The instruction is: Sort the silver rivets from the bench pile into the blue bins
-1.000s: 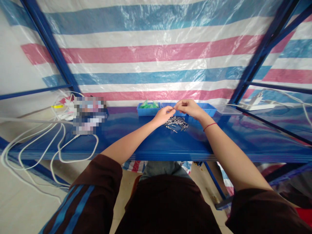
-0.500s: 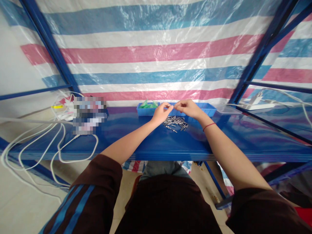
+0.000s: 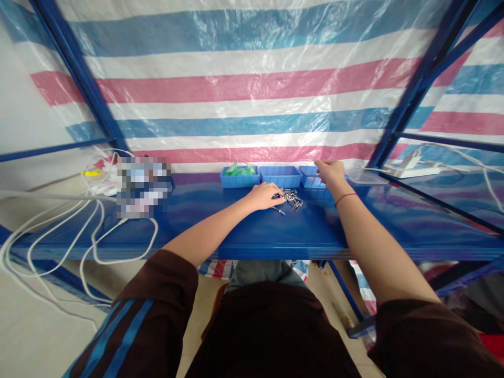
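Observation:
A loose heap of thin metal pins that look like pop rivets [image 3: 292, 199] lies on the blue tabletop. My left hand [image 3: 268, 196] rests at the heap's left side, its fingers curved over the pins with a gap between thumb and forefinger. Above the right-hand blue bin [image 3: 311, 181] is my right hand [image 3: 331, 172], thumb and fingertips pinched together. Whatever is in that pinch is too small to make out. The middle blue bin [image 3: 280, 178] stands behind the heap. Farther left, another blue bin [image 3: 240, 181] holds green plastic [image 3: 240, 169].
White cables [image 3: 98, 231] loop over the table's left end near a blurred-out object [image 3: 142, 186]. A clear plastic lid or tray [image 3: 366, 177] lies right of the bins. A white power strip [image 3: 419, 169] sits farther right. Blue frame posts and striped sheeting [image 3: 252, 84] enclose the back.
My hands were together above the heap and have parted. The left has come down onto the metal pins; the right has moved right, over the right-hand bin.

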A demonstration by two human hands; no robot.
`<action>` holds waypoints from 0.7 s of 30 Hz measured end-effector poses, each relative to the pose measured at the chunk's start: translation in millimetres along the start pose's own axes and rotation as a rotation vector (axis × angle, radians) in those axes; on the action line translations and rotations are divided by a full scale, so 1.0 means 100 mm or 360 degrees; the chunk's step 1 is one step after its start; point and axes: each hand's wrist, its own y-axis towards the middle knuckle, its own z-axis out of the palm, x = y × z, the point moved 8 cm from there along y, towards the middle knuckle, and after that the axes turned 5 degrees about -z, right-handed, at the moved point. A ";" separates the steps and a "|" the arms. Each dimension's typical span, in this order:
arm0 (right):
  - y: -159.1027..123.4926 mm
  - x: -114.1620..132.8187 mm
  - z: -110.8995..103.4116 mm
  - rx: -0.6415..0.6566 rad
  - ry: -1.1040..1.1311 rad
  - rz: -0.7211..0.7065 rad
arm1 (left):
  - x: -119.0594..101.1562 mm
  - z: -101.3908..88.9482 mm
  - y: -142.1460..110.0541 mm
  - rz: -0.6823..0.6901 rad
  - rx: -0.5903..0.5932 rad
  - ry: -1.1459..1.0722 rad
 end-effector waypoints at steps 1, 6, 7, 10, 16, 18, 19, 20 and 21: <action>0.01 0.00 -0.01 0.0013 -0.0040 -0.0006 | -0.01 0.00 0.00 0.0019 0.0005 0.0010; -0.10 0.27 0.10 0.0183 -0.0281 -0.0259 | -0.03 -0.04 -0.01 0.0045 -0.0045 0.0066; -0.14 0.34 0.14 0.0227 -0.0338 -0.0339 | -0.03 -0.04 -0.01 0.0044 -0.0055 0.0084; -0.25 0.52 0.27 0.0380 -0.0451 -0.0591 | -0.05 -0.04 -0.02 0.0052 -0.0086 0.0121; -0.49 0.66 0.48 0.0895 -0.0199 -0.0738 | 0.00 -0.14 0.02 0.0020 -0.0361 -0.0125; -0.62 0.68 0.55 0.1124 -0.0075 -0.0669 | 0.06 -0.22 0.04 -0.0010 -0.0529 -0.0313; -0.68 0.69 0.59 0.1234 -0.0031 -0.0646 | 0.09 -0.26 0.04 -0.0029 -0.0608 -0.0402; -0.75 0.70 0.62 0.1329 -0.0001 -0.0629 | 0.12 -0.29 0.03 -0.0052 -0.0678 -0.0484; -0.81 0.70 0.66 0.1408 0.0016 -0.0615 | 0.15 -0.32 0.03 -0.0080 -0.0736 -0.0562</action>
